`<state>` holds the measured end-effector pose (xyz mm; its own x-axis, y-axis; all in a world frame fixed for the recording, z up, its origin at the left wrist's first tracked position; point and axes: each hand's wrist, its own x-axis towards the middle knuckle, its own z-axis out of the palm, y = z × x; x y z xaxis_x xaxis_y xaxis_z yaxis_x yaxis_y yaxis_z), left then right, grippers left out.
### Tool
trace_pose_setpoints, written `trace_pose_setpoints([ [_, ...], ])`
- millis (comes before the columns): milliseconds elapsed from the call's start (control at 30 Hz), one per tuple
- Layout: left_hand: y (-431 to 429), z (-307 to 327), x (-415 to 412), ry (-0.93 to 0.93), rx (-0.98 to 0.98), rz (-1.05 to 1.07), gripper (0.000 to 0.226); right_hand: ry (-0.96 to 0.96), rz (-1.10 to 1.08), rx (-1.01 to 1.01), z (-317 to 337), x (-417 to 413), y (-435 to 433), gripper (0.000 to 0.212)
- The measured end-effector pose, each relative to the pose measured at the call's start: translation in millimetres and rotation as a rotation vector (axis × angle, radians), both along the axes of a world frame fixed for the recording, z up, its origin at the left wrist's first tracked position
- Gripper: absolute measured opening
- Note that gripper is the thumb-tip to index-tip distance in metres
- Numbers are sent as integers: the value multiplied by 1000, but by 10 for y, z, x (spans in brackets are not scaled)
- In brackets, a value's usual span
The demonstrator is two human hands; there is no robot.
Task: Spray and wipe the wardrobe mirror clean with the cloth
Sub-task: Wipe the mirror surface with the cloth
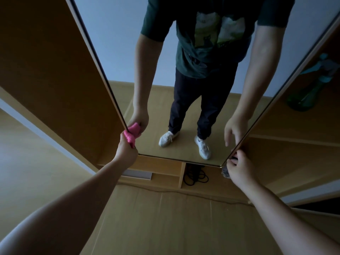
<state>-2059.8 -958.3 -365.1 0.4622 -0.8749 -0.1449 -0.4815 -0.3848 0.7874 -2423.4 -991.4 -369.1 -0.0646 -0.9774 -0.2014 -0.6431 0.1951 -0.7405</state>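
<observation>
The wardrobe mirror [187, 111] is a tall panel on a door, reflecting a person's torso, legs and white shoes. My left hand [127, 148] grips a bunched pink cloth [129, 138] and holds it against the mirror's lower left edge. At the lower right corner my right hand [239, 168] curls its fingers round the door's edge. A green spray bottle [311, 91] stands on a shelf inside the wardrobe to the right, blurred.
Wooden wardrobe panels [55, 70] flank the mirror on both sides. Below the mirror an open compartment holds a coiled black cable [196, 176]. A thin cord [165, 191] runs across the light wooden floor [165, 227] near the wardrobe base.
</observation>
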Motion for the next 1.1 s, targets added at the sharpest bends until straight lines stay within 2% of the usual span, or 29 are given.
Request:
trace_pose_setpoints([
  [300, -4, -296, -33, -13, 27, 54, 64, 34, 81, -16, -56, -91, -74, 28],
  [467, -17, -501, -48, -23, 1, 97, 59, 50, 117, -24, -120, -134, -111, 31],
  [700, 12, -767, -24, 44, 20, 124, 56, 78, 103, -93, -142, -113, -128, 18],
  [833, 26, -818, -39, 199, -73, 71, 59, 93, 95, -92, -113, -78, -110, 19],
  [900, 66, -826, -83, 264, -55, 57, 62, 91, 92, -81, -90, -57, -100, 21],
  [1100, 78, -959, -200, 464, 87, 201, 37, 138, 105, -144, -77, -45, -83, 15],
])
